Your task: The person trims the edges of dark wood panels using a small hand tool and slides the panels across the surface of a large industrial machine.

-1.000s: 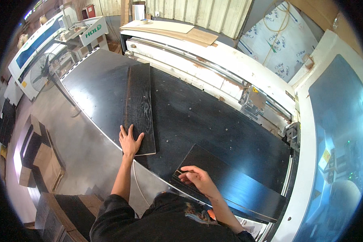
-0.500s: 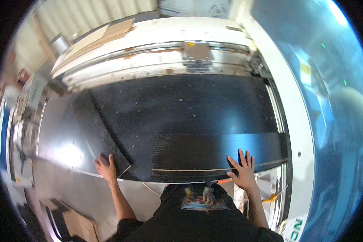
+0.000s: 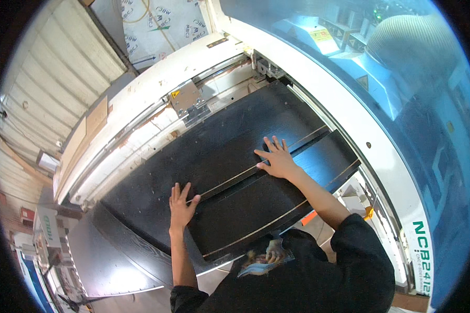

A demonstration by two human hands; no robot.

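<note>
Two long black panels lie on the dark machine table. My left hand (image 3: 181, 208) rests with fingers apart at the left end of the farther black panel (image 3: 235, 151), by its pale front edge. My right hand (image 3: 278, 160) is spread flat across that same edge, further right. Nearer my body lies the second black panel (image 3: 256, 208), a narrow dark strip between the two. Its front edge also shows a pale line. To the left, a black wood-grain board (image 3: 133, 237) lies at a slant on the table. Neither hand has its fingers wrapped round anything.
A white machine beam with a rail (image 3: 136, 125) runs behind the table, carrying a metal block (image 3: 187, 98). On the right stands a white frame (image 3: 381, 151) with a blue see-through cover (image 3: 428, 135). Brown sheets (image 3: 89, 125) lie on the beam's far left.
The view has turned to the right. Both hands have moved away from my body, and a second panel now shows beyond the near one, its pale edge under my hands.
</note>
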